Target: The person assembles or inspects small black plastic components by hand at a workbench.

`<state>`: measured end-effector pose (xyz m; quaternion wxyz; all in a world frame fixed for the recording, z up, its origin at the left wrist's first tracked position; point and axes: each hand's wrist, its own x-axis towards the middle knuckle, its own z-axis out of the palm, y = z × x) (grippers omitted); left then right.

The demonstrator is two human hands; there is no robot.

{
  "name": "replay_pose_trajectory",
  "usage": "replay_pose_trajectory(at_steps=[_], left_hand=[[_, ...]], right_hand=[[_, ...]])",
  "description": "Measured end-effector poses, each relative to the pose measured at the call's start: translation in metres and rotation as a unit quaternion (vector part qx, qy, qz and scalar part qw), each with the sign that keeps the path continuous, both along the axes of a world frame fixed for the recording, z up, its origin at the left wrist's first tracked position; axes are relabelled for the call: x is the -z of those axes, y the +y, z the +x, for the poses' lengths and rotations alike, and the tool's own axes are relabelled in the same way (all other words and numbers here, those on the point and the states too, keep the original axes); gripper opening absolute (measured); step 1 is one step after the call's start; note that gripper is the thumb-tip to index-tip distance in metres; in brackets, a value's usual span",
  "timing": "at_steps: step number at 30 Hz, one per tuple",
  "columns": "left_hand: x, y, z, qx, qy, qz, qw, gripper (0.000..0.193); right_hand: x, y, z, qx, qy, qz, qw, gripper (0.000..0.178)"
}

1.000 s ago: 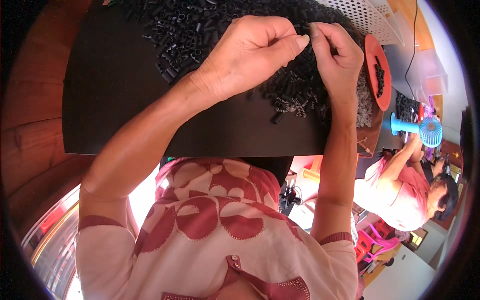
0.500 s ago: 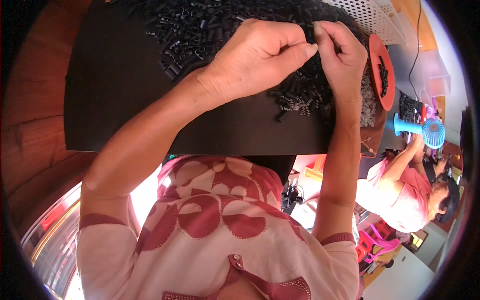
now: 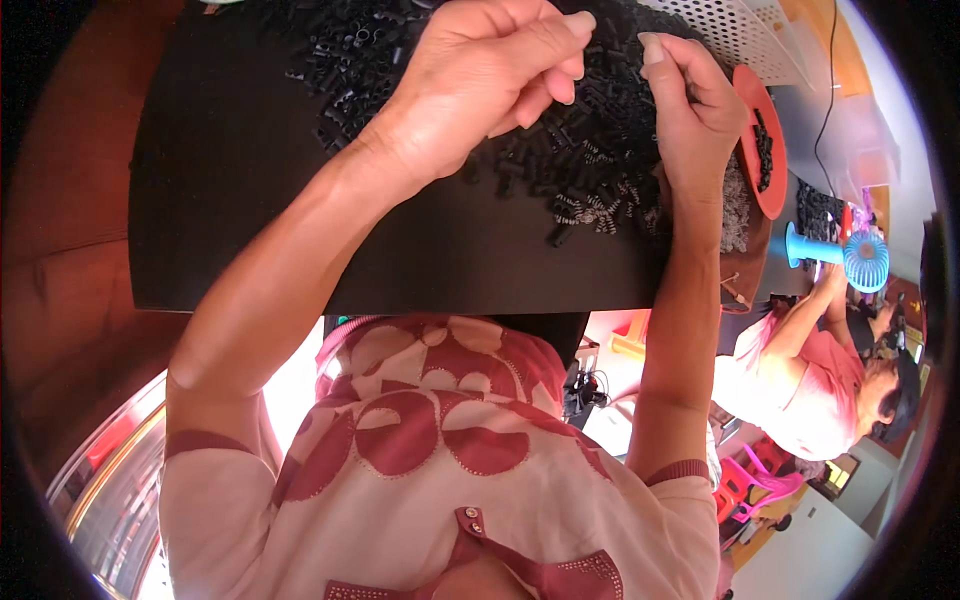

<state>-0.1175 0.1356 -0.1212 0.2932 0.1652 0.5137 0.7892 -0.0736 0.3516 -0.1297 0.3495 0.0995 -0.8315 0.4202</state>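
Observation:
Above a heap of small black tube-shaped parts (image 3: pixel 550 165), my left hand (image 3: pixel 480 75) is closed, thumb pressed to the index finger and the other fingers curled beneath. Whatever is in that pinch, if anything, cannot be made out. Apart from it on the right, my right hand (image 3: pixel 695 105) also pinches thumb against fingertips, and its contents are too small or hidden to name. Small metal springs (image 3: pixel 590 212) lie at the near edge of the heap. Beside my right wrist is a pile of small clear pieces (image 3: pixel 735 215).
A red-orange plate (image 3: pixel 772 195) with dark pieces stands right of my right hand, near a white perforated basket (image 3: pixel 740 40). Farther right are a blue handheld fan (image 3: pixel 865 262) and another person in pink (image 3: pixel 800 385). The dark table (image 3: pixel 230 200) ends close to my body.
My hands, close together before, have drawn apart. The left moved up and leftward, its lower fingers loosening into view; the right shifted slightly right.

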Motion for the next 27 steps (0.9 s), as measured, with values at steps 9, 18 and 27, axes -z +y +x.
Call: replay_pose_trajectory(at_steps=[9,18,27], left_hand=[[0.002,-0.007,0.002,-0.054,0.068,0.001,0.996,0.032],[0.002,-0.006,0.0,-0.062,0.089,0.002,0.994,0.034],[0.003,-0.008,-0.001,-0.073,0.107,-0.014,0.991,0.034]], right_hand=[[-0.037,0.003,0.016,0.013,-0.096,0.022,0.995,0.011],[-0.036,-0.007,0.026,-0.071,-0.241,0.352,0.902,0.023],[-0.028,-0.003,0.007,-0.019,-0.188,0.385,0.903,0.015]])
